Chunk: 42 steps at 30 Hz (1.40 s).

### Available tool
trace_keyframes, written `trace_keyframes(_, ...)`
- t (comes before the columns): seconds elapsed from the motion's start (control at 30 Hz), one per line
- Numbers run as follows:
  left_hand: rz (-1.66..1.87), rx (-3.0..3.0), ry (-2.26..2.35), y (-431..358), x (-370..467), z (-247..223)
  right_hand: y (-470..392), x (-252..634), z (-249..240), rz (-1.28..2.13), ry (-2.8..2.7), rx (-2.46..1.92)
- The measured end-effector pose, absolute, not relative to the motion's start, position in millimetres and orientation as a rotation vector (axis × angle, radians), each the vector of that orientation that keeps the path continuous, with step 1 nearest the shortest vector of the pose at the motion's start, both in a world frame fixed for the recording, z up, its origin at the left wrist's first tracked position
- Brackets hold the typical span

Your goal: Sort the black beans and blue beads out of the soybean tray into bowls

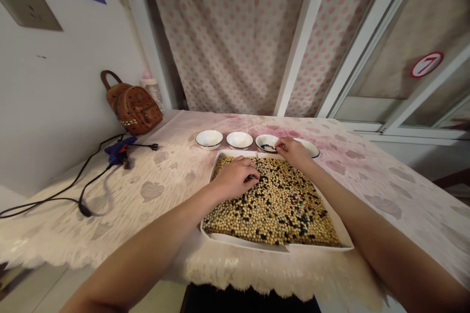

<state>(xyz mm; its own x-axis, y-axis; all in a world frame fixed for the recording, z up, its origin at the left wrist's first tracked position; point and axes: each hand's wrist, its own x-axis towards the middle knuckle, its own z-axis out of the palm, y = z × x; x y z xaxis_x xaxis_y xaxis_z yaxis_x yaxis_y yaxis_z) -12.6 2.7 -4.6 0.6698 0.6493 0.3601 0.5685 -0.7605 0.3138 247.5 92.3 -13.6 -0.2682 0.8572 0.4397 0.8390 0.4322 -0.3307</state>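
A shallow white box [253,243] is full of small round beads [271,210], mostly tan with black ones and a few coloured ones mixed in. My left hand [237,177] rests over the beads in the box's far left part, fingers curled and the fingertips close to the thumb. Whatever lies between them is hidden. At the right rim of the third bowl [267,143], which has dark beads in its bottom, my right hand [293,151] is closed in a pinch. Anything in that pinch is too small to make out.
Two white bowls with dark rims, one at far left [209,139] and another beside it [239,140], stand behind the box. A fourth bowl [307,147] is partly behind my right hand. Leftward lie a blue glue gun [119,150] with its cable and a brown backpack [135,107].
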Motion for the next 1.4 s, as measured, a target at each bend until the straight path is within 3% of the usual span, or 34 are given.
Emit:
trace_keyframes(0.33,0.690,2.690,1.007,4.0,-12.8,-4.6,74.8,256.5,-10.1,-0.004,-2.081,-1.358)
trace_keyframes(0.63,0.717,2.709,0.960,6.2,-13.9,-9.7,36.7,266.0,-21.9,0.259,-1.881,-1.538)
trace_keyframes(0.83,0.755,2.640,0.866,5.7,-11.2,-0.5,34.7,261.1,-23.1,0.257,-1.880,-1.558)
trace_keyframes(1.07,0.536,2.566,0.599,-20.7,18.7,35.3,28.5,258.2,-15.6,0.251,-1.849,-1.575)
trace_keyframes(1.4,0.166,2.708,0.353,-41.4,67.9,31.6,24.3,255.2,-11.1,0.255,-1.878,-1.599)
